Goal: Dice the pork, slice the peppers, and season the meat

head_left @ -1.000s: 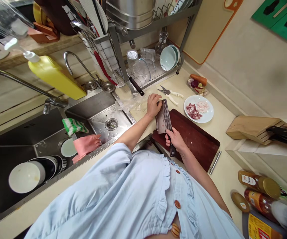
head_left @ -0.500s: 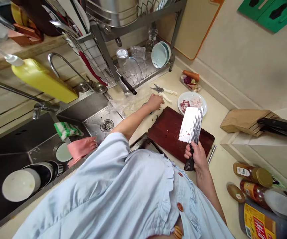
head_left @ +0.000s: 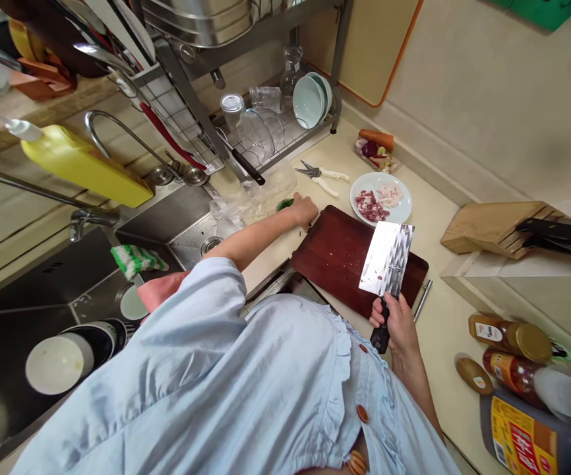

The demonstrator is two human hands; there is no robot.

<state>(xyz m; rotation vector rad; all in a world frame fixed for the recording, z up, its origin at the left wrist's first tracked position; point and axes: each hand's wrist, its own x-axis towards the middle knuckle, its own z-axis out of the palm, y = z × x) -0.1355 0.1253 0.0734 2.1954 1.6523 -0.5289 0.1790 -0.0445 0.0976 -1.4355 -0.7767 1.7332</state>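
In my right hand [head_left: 398, 323] is a cleaver [head_left: 382, 254], gripped by its black handle with the blade raised over the dark red-brown cutting board [head_left: 335, 247]. Small bits cling to the blade. My left hand [head_left: 306, 210] is down at the counter by the board's far left corner, its fingers curled and mostly hidden. Small dark green bits lie under the fingertips; what they pinch, if anything, I cannot make out. Just beyond that wrist shows some green stuff [head_left: 284, 204], partly covered. A white plate [head_left: 403, 210] with two heaps of cut meat stands behind the board.
White-handled scissors [head_left: 322, 175] and a crumpled clear plastic bag [head_left: 266, 191] lie behind my left hand. A carrot [head_left: 377, 139] is at the back. The sink [head_left: 28, 264] is left; a knife block [head_left: 493, 227] and bottles [head_left: 513, 336] stand right.
My left hand has drawn back slightly from the scissors and lowered to the counter near the board's corner. The green stuff beside it now shows. My right hand still holds the cleaver.
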